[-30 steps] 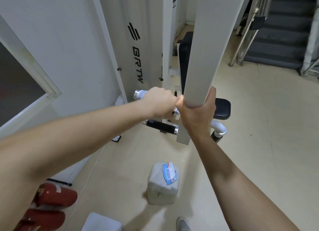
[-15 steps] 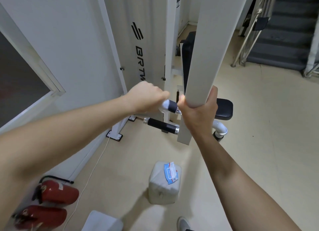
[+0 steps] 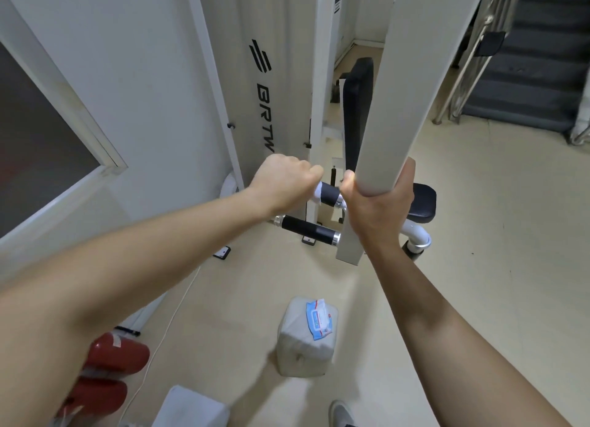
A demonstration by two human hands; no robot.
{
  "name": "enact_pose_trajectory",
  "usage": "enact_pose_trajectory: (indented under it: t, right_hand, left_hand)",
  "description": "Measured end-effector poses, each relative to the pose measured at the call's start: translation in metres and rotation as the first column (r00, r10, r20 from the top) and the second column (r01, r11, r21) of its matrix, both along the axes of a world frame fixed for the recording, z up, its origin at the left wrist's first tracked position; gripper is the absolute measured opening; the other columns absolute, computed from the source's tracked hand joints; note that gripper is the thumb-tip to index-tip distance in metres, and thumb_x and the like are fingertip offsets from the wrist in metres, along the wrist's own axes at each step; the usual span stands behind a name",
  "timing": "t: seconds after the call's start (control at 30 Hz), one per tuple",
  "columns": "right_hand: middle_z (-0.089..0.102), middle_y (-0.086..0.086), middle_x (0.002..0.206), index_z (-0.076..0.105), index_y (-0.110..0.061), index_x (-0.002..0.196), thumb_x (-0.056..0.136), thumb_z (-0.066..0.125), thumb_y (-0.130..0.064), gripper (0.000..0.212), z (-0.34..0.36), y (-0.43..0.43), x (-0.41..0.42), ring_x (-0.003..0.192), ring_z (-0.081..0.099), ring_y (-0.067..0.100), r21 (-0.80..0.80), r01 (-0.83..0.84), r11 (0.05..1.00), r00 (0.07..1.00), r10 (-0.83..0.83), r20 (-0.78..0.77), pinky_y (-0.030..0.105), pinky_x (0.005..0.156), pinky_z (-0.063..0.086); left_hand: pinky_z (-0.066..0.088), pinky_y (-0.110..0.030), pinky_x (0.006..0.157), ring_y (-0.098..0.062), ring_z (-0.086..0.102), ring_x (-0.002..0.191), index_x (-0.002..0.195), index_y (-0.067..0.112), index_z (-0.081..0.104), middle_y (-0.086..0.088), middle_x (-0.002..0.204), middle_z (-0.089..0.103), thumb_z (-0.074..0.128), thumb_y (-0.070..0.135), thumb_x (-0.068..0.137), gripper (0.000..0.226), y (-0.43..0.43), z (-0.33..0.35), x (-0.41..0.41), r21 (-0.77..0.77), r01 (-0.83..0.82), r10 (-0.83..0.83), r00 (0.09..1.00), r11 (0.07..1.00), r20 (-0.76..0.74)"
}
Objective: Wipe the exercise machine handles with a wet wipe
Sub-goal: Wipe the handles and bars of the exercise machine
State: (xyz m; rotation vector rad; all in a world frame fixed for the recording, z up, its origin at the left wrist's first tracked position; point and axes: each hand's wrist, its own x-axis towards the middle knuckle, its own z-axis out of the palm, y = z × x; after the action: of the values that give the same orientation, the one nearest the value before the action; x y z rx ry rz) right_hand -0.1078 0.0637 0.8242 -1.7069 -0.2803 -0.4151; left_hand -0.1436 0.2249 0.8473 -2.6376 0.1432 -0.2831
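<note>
My left hand (image 3: 285, 184) is curled round the upper black handle (image 3: 329, 193) of the white exercise machine, with a white wet wipe (image 3: 317, 196) showing at the edge of my fist. My right hand (image 3: 378, 209) grips the lower end of the machine's white arm (image 3: 399, 100), next to the handle's chrome collar. A second black handle (image 3: 308, 230) sticks out lower down, untouched. A blue wet wipe pack (image 3: 319, 319) lies on a white wrapped block (image 3: 303, 346) on the floor below.
The machine's white weight housing (image 3: 271, 75) stands behind, with a black seat (image 3: 424, 200) and back pad (image 3: 359, 107). Two red fire extinguishers (image 3: 115, 359) lie at lower left by the wall. Stairs (image 3: 536, 59) rise at upper right. A shoe (image 3: 341, 414) shows at the bottom edge.
My left hand slid left along the upper handle, away from my right hand, and then came partway back to the right. The right hand kept its grip on the white arm.
</note>
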Motion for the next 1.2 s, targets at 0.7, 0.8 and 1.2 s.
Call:
enact_pose_trajectory:
  t: [0.7,0.8,1.2]
  right_hand:
    - [0.058,-0.012,0.08,0.045,-0.024,0.102,0.059,0.07,-0.044,0.054,0.002,-0.001,-0.007,0.071,0.06,0.016,0.002,-0.075,0.997,0.997,0.075,-0.028,0.024,0.059,0.046]
    - [0.059,-0.01,0.079,0.044,-0.024,0.1,0.063,0.073,-0.043,0.05,0.001,-0.002,-0.005,0.07,0.062,0.017,-0.003,-0.076,0.997,0.997,0.076,-0.018,0.029,0.06,0.05]
    - [0.061,-0.01,0.088,0.044,-0.027,0.104,0.063,0.076,-0.045,0.055,0.003,0.005,0.005,0.078,0.063,0.017,0.011,-0.047,0.999,0.999,0.047,-0.007,0.024,0.064,0.051]
  left_hand:
    - [0.034,-0.028,0.051,-0.025,0.056,0.06,0.07,0.02,0.048,0.004,0.057,0.051,0.065,0.052,0.076,0.037,-0.014,0.015,0.02,-0.255,-0.071,-0.021,0.94,0.964,-0.342]
    - [0.032,-0.03,0.053,-0.02,0.053,0.063,0.086,0.014,0.06,0.004,0.06,0.054,0.069,0.076,0.068,0.065,0.006,0.036,0.023,-0.443,-0.232,-0.029,0.861,0.866,-0.508]
    - [0.032,-0.024,0.052,-0.021,0.058,0.06,0.096,0.018,0.073,0.009,0.063,0.063,0.058,0.018,0.094,0.015,0.014,0.046,-0.021,-0.59,0.115,0.074,0.955,0.799,0.286]
